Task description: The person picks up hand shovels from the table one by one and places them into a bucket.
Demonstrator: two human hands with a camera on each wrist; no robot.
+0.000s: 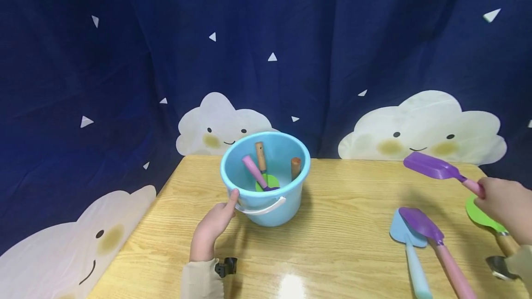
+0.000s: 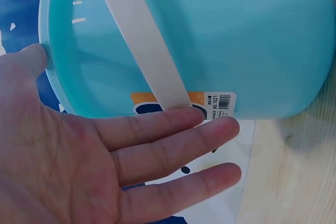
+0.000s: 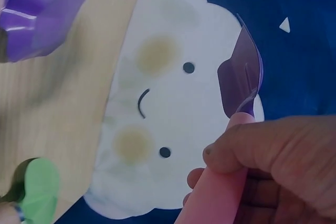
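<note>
1. We see a plain beige fabric left sleeve (image 1: 202,284) ending in a snug cuff (image 1: 204,266).
2. Just beside that cuff we make out a small, black, blocky left wrist camera (image 1: 226,267).
3. We find a matching plain beige fabric right sleeve (image 1: 522,264), next to a dark right wrist camera (image 1: 498,265) with a paler lower edge.
4. We see a bare left hand (image 1: 213,226) and a bare right hand (image 1: 506,203), with a short-nailed right thumb (image 3: 239,151).

Navy curtain (image 1: 291,13) is hanging behind | white triangles (image 1: 272,57) are dotting it | three smiling clouds (image 1: 424,126) are beaming low down | wooden table (image 1: 349,230) is catching glare
</note>
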